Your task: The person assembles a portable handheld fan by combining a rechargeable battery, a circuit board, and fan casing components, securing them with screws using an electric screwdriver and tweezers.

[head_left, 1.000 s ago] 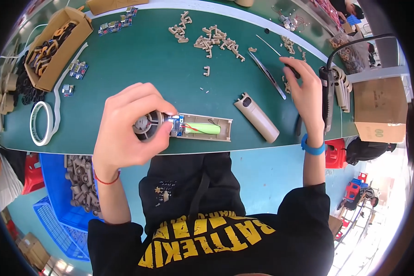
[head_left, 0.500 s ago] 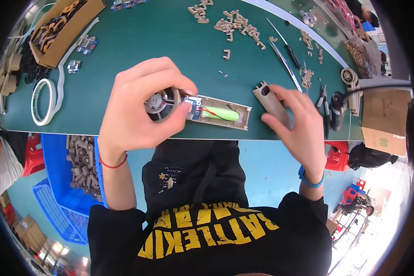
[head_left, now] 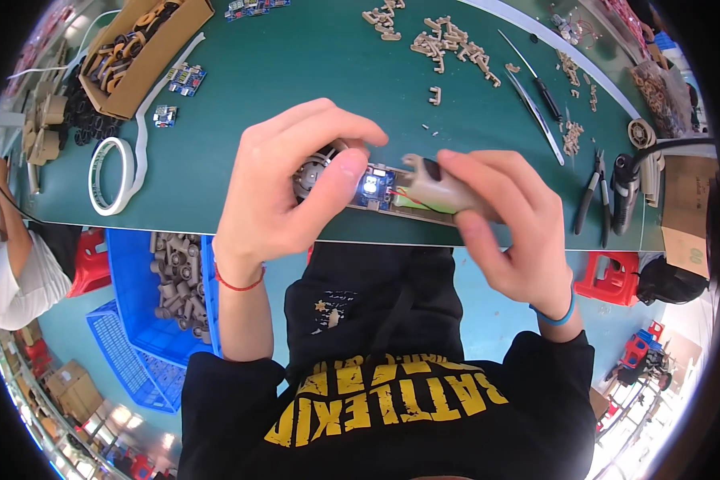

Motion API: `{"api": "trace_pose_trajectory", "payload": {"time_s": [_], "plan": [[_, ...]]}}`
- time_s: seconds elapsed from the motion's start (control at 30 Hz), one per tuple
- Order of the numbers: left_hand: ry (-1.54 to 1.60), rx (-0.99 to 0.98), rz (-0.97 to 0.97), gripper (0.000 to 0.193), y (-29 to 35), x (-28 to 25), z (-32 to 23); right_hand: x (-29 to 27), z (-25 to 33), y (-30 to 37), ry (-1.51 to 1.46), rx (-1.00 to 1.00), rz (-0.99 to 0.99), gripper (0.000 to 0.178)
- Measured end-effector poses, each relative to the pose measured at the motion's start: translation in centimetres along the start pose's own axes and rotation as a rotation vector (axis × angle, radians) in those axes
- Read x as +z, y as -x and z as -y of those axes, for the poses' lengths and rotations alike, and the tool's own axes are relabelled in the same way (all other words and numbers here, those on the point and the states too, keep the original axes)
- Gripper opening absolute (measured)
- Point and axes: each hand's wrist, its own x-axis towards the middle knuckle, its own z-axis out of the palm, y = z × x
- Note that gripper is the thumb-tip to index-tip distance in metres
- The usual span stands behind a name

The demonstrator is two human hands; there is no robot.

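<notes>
Being gripped in the curled left hand near the 6 o'clock edge of the green bench: fan head, with beige handle tray running off toward 4 o'clock. Circuit board in tray is lit white. Beige cover is pinched between thumb and fingers of the right hand, held over the green cell, partly hiding it; contact with tray can't be told. Clocked from board: small beige parts at 1, screwdriver and tweezers at 2, pliers at 3, tape roll at 9.
</notes>
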Motion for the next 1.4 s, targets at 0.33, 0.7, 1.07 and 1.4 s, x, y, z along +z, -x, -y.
{"api": "trace_pose_trajectory", "payload": {"time_s": [0.33, 0.7, 1.07, 1.4], "plan": [[-0.047, -0.003, -0.015, 0.016, -0.1, 0.1, 0.1, 2.2, -0.1, -1.1, 0.176, -0.169, -0.014, 0.053], [-0.054, -0.005, -0.017, 0.02, -0.1, 0.1, 0.4, 0.8, -0.4, -1.4, 0.145, -0.128, 0.046, 0.047], [-0.027, 0.002, -0.038, 0.024, 0.0, 0.1, 0.4, -0.1, -3.3, 0.0, -0.75, 0.681, -0.344, 0.033], [-0.029, -0.037, -0.047, 0.025, 0.2, 0.0, 0.4, -2.6, -4.0, 1.8, -0.604, 0.891, 0.078, 0.03]]}}
